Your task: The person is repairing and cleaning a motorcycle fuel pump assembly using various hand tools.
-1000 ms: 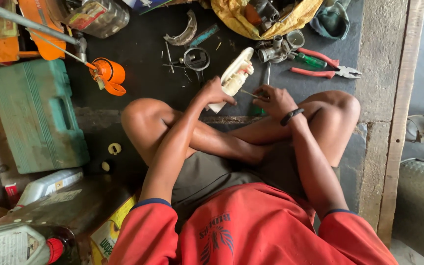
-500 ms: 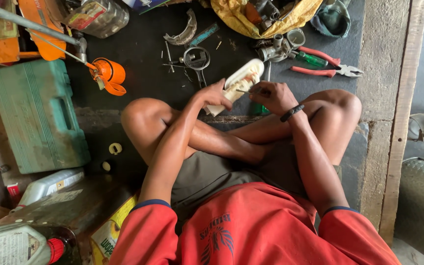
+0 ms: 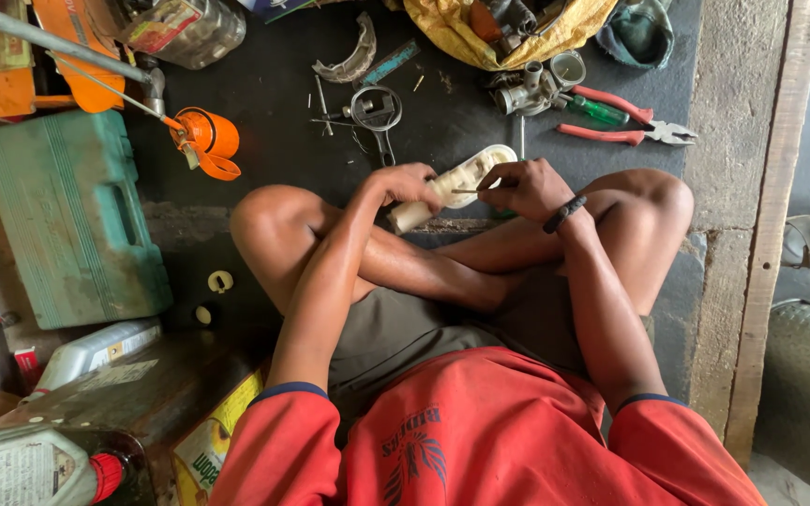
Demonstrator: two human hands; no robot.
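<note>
Cream plastic housing (image 3: 457, 183) held up over crossed legs, a thin rod (image 3: 476, 190) poked into its hollow.

The left hand (image 3: 405, 184) is wrapped tight around the housing's lower end, while the right hand (image 3: 527, 187) pinches the rod, its tip resting inside the open cavity; the hands sit just apart, joined by the part. From the housing, red-handled pliers (image 3: 625, 126) lie at two o'clock on the dark mat, a metal carburettor (image 3: 536, 86) at one o'clock, a round clamp (image 3: 375, 108) at eleven, an orange oil can (image 3: 203, 141) at ten and a green tool case (image 3: 67, 215) at nine.
</note>
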